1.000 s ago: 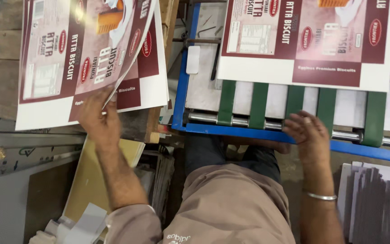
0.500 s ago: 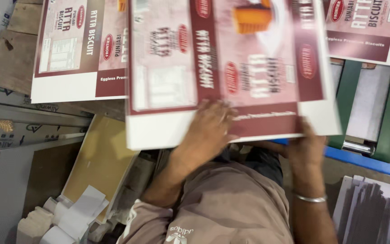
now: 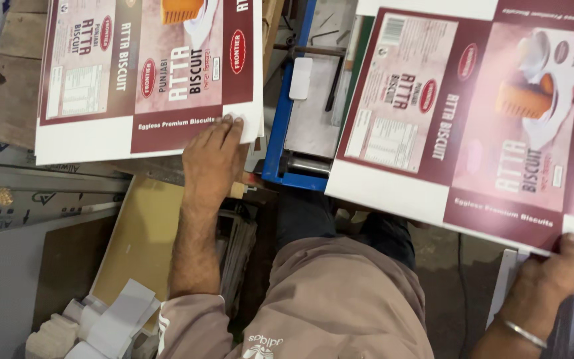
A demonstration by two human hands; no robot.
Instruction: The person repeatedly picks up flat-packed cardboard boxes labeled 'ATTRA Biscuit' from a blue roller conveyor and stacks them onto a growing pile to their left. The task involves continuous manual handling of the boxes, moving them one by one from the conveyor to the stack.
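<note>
A: Where is the right-hand printed sheet (image 3: 473,126) held, and by which hand?

B: It is gripped at its near right corner by the right hand (image 3: 553,272). The fingers are closed on the white margin, the thumb lying on top of the sheet; the fingers beneath are hidden. The sheet is carried tilted over the blue machine frame (image 3: 287,133), its long axis running from the upper left down to the lower right, so that almost the whole sheet lies away to the left of the gripping fingers.

A: And the other hand?

B: The left hand (image 3: 210,156) is laid flat on the near right corner of the stack of printed sheets (image 3: 147,73), which is set on the wooden pallet (image 3: 8,86). Its fingers are kept together and extended, the tips pressed on the white border; nothing is clamped.

A: Which hand is nearer the held sheet?

B: The right one, which touches it. The left hand is kept well apart from it, the frame being seen between them.
</note>
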